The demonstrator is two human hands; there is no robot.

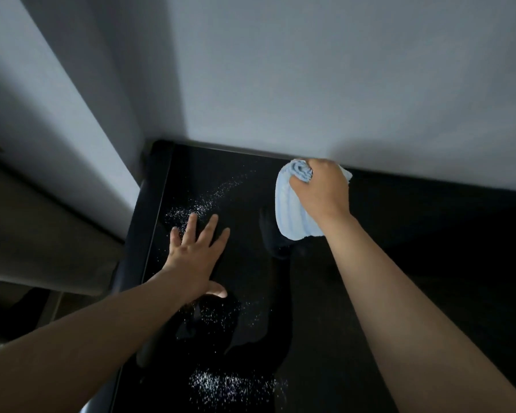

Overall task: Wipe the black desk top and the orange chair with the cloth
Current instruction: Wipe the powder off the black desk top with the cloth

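Cloth (292,210) bunched in right hand (320,193) fingers; left hand (195,251) splayed flat on desk top (399,263).

We count: one black worktop (399,263); one light blue cloth (289,210); two hands, the left hand (195,248) and the right hand (322,189); three patches of white specks (far (200,204), middle (221,317), near (230,386)).

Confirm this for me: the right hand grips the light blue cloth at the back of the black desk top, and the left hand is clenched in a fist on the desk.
Not quite. In the head view the left hand lies flat with fingers spread, not clenched. The rest holds: the right hand grips the light blue cloth at the back of the black desk top.
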